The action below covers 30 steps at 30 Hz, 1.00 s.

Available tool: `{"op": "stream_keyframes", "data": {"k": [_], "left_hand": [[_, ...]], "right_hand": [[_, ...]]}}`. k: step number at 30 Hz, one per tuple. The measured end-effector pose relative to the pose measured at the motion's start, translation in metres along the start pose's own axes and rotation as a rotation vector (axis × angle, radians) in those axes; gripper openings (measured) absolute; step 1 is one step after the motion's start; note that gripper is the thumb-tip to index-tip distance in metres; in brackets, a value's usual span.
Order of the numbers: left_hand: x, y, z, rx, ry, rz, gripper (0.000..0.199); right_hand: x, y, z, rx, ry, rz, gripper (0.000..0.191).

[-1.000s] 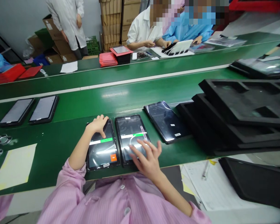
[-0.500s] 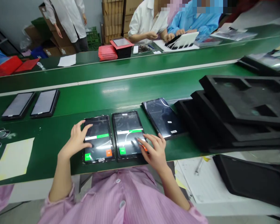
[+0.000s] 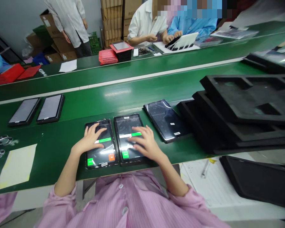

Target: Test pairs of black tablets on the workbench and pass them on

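- Moved inward: left hand [image 3: 89, 141], fingers apart, over glossy black left tablet [image 3: 102, 155].
- Right hand [image 3: 148, 145], fingers apart, over glossy black right tablet [image 3: 124, 126].
- Both tablets lie on the green bench [image 3: 54, 148].

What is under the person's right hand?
Under the right hand is a tablet, its green square visible. Whatever the hand covers towards the tablet's lower right cannot be seen.

2 hands [image 3: 91, 139] [image 3: 146, 142] spread over 2 lit tablets [image 3: 101, 153] [image 3: 128, 147] on the green bench [image 3: 68, 136]
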<state>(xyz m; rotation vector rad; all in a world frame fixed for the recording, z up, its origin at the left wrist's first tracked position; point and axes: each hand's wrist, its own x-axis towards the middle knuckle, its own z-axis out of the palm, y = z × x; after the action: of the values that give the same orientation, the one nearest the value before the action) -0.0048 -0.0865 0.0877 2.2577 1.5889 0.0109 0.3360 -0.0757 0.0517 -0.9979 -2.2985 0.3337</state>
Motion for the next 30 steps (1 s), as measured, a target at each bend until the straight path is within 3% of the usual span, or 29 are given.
{"op": "stream_keyframes", "data": {"k": [5, 8, 15, 30], "left_hand": [[0.064, 0.012, -0.013, 0.104, -0.064, 0.002, 0.058], [0.078, 0.015, -0.012, 0.108, -0.095, 0.005, 0.052], [0.079, 0.021, -0.010, 0.159, -0.060, 0.008, 0.057], [0.077, 0.017, -0.010, 0.103, -0.043, 0.008, 0.060]], "right_hand": [[0.041, 0.081, 0.011, 0.379, 0.247, 0.526, 0.047], [0.047, 0.104, 0.026, 0.650, 0.286, 0.721, 0.049], [0.035, 0.104, 0.033, 0.806, 0.311, 0.756, 0.047], [0.037, 0.103, 0.036, 0.782, 0.379, 0.789, 0.039]]}}
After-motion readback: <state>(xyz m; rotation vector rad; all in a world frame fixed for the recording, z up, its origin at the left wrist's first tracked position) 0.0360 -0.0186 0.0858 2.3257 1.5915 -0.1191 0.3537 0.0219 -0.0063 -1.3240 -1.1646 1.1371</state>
